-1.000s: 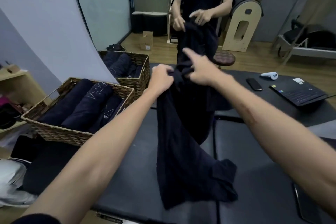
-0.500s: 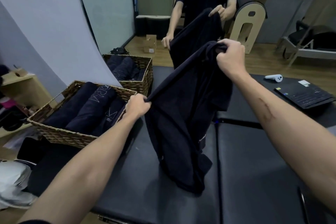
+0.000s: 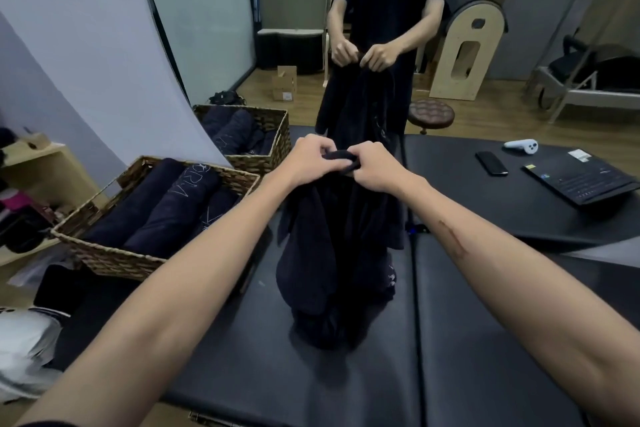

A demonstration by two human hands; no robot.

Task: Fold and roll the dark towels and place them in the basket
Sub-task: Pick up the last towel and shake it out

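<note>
Both hands meet up high: left hand (image 3: pixel 306 158) and right hand (image 3: pixel 375 166) have fingers curled tight around the dark towel (image 3: pixel 332 253), which hangs doubled, its bottom bunched on the black worktop (image 3: pixel 485 340), right of the basket (image 3: pixel 104 253).

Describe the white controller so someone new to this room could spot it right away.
Look at the black padded table, far right corner. The white controller lies beyond the black phone and the laptop. It is the only white thing on that table.
</note>
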